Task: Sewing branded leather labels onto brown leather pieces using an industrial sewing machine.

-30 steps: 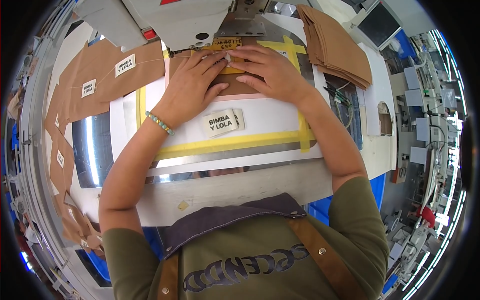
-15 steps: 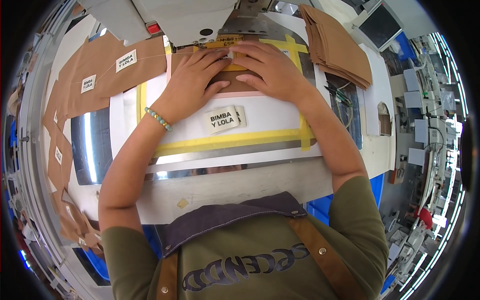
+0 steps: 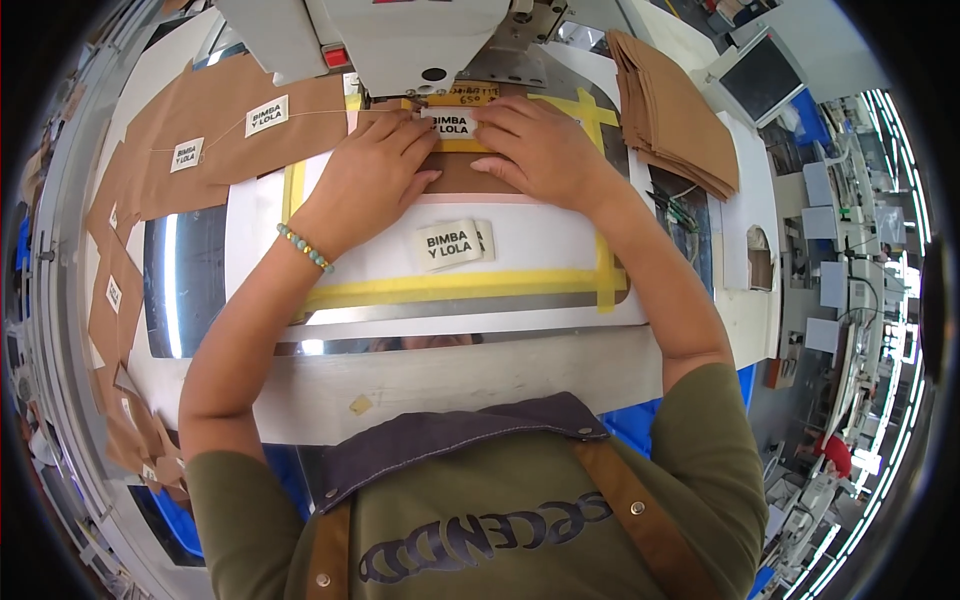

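Observation:
A white fabric label point(image 3: 449, 124) with dark print lies on a brown fabric piece point(image 3: 462, 173), framed by a yellow template point(image 3: 470, 146). At the label's left end rest the fingertips of my left hand point(image 3: 372, 178), fingers stretched out and thumb apart. My right hand point(image 3: 548, 152) lies flat across from it, its fingertips touching the label's right end. The white head of a sewing machine point(image 3: 415, 45) is just beyond my fingers; its needle area is hard to make out. A small stack of spare labels point(image 3: 452, 245) lies nearer to me on the white board point(image 3: 370, 255).
Brown pieces with sewn-on labels, linked by thread, trail off a labelled brown piece point(image 3: 225, 140) down the left side. A stack of brown pieces point(image 3: 672, 115) sits at the far right, beside a screen point(image 3: 760, 58). Cutting tools point(image 3: 676, 208) lie near my right forearm.
My fingertips have drawn apart, so the label between them now shows its print. The whole view has shifted slightly. The spare labels stay in place on the board.

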`<state>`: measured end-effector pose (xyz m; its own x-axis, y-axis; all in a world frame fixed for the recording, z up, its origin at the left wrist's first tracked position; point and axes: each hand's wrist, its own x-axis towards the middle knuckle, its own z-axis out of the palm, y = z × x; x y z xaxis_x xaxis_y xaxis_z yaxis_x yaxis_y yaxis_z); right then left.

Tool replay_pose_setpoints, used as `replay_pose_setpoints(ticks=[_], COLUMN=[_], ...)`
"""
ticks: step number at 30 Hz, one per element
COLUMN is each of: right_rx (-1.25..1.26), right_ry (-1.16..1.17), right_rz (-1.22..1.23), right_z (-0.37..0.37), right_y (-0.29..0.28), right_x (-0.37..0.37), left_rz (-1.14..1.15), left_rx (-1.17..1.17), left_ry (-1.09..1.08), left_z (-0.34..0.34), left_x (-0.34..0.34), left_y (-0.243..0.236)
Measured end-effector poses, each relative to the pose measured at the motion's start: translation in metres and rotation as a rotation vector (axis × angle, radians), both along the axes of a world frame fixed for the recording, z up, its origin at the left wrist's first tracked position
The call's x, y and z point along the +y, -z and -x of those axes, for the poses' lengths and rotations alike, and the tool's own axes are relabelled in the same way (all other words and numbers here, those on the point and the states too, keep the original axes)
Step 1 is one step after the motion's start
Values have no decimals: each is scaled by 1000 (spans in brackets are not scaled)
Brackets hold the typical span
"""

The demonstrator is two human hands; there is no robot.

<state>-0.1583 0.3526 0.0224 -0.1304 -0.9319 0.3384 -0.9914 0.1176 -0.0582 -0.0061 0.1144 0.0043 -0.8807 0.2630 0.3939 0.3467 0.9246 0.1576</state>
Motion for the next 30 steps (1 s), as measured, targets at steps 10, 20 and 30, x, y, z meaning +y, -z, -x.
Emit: replay_pose_setpoints(ticks=[10, 20, 30], right_rx=[-52, 21, 18], right_ry=[-54, -127, -45], right_rz=[-142, 1, -103], right_z=[-2, 0, -8], right_y=[-3, -1, -5], right_x=[-12, -12, -24], left_rz=[0, -39, -74], left_rx=[17, -47, -99], left_ry=[-1, 60, -41], left_z=[-3, 0, -16], left_x=[-14, -27, -48], left_y=[4, 2, 0])
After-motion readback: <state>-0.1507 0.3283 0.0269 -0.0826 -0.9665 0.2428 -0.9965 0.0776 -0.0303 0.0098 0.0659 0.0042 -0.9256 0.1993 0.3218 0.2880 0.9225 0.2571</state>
